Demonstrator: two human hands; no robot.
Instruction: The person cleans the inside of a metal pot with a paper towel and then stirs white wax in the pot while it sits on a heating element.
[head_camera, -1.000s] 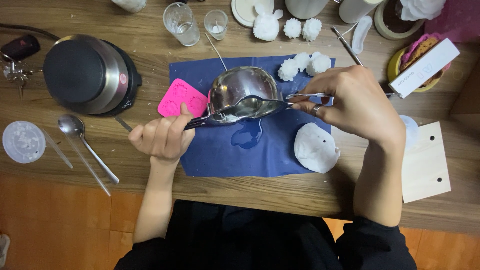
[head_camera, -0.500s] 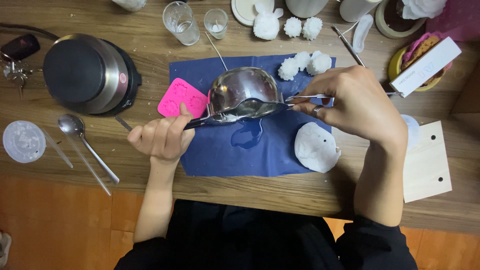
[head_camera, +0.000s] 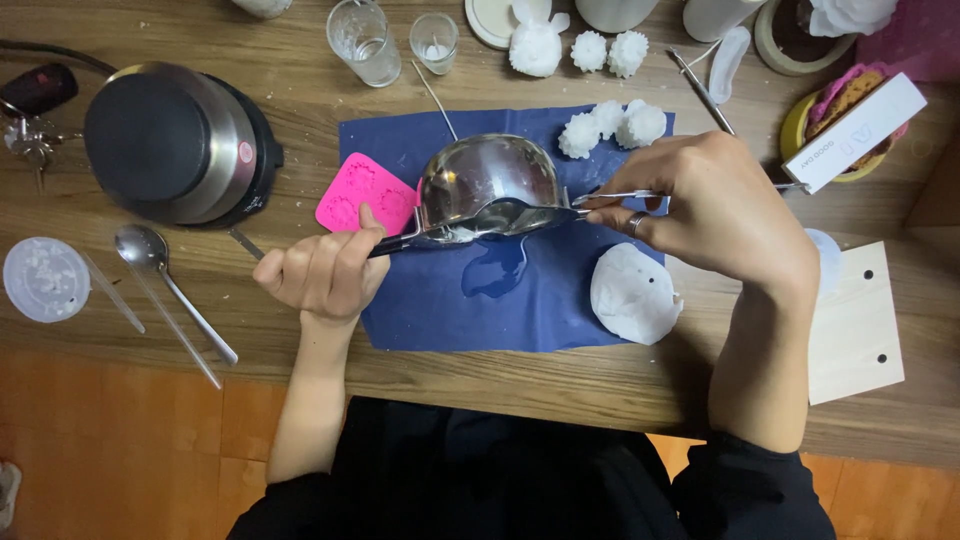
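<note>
**Inspection: steel pot held over blue mat, tool at its rim**

The left hand (head_camera: 322, 272) is curled tight round the dark handle of a small steel pot (head_camera: 488, 188), which sits tipped above the blue cloth mat (head_camera: 430, 310), just right of the pink silicone mould (head_camera: 362, 193). The right hand (head_camera: 715, 210) pinches a thin metal tool (head_camera: 610, 196) between thumb and fingers, its tip at the pot's rim. A wet patch lies on the mat under the pot.

Judgement on method: hold the pot steady and level at the handle, work the tool in short strokes along the rim, and keep any drips over the mat.

Count:
- Pots: one in hand; one lidded electric pot (head_camera: 170, 140) at left
- Pink moulds: one
- White fluffy balls: two on the mat (head_camera: 612, 124), two above it, plus one larger eared figure
- Flat white lump (head_camera: 632, 293): one
- Clear glasses (head_camera: 362, 40): two
- Spoons (head_camera: 150, 255): one, beside two thin sticks
- Round clear lid: one
</note>
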